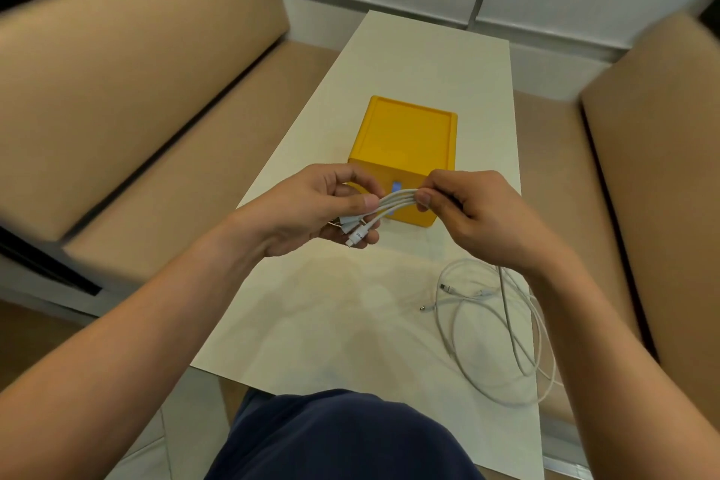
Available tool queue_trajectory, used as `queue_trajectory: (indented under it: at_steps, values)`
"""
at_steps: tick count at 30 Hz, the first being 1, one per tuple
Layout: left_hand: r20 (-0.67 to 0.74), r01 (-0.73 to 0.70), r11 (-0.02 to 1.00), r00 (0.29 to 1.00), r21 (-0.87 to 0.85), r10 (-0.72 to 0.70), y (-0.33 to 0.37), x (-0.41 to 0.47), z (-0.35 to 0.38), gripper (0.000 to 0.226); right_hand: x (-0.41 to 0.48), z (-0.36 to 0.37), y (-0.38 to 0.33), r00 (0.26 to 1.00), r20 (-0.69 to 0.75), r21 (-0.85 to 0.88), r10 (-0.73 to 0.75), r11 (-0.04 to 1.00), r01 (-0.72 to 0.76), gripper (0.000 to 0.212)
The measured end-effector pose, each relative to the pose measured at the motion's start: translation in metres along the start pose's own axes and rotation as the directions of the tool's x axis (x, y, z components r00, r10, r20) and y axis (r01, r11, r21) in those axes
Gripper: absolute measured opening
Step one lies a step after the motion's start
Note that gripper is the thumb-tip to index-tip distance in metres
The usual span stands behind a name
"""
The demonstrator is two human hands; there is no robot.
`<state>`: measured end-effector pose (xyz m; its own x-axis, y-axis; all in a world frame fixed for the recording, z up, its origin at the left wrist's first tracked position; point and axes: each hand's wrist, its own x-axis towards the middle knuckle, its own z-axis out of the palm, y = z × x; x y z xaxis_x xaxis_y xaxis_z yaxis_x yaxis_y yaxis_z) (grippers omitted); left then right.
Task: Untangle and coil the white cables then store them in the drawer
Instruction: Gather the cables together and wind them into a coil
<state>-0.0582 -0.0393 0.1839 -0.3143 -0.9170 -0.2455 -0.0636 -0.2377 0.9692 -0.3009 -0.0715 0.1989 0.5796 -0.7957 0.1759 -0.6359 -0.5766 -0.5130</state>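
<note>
Both hands are gripping a folded white cable bundle (393, 205) above the surface (350, 323): left hand (323, 210) pinching the plug ends, right hand (475, 214) closed on the loop. Yellow drawer box (407, 144) is sitting at 12 o'clock; loose white cables (502, 327) are lying at 5 o'clock.

Soft even light (blurred, warped edges)

Folded white cable bundle (393, 203) aloft; loose white cables (502, 327) beside yellow drawer box (405, 144).
</note>
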Motion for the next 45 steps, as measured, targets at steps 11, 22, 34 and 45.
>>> queue_trajectory:
  at_steps: [11,22,34,45]
  values:
    - [0.120,0.021,0.995,0.992,0.097,-0.032,0.000,-0.001,0.004,0.022,0.003,0.002,-0.002,1.000,-0.010,-0.001,-0.016,1.000,0.016,0.025]
    - [0.217,-0.070,0.981,0.976,0.183,0.029,0.000,0.003,-0.001,0.027,0.005,-0.010,0.003,0.993,0.106,0.080,0.060,0.994,-0.069,0.027]
    - [0.356,-0.084,0.981,0.934,0.173,0.017,0.000,0.006,0.011,0.033,0.019,-0.019,0.000,0.969,0.229,0.103,-0.088,0.993,0.066,0.027]
    - [0.237,-0.096,0.968,0.971,0.232,0.039,-0.007,0.009,0.008,0.030,0.010,-0.028,0.029,0.923,0.383,0.329,-0.033,0.939,-0.103,0.024]
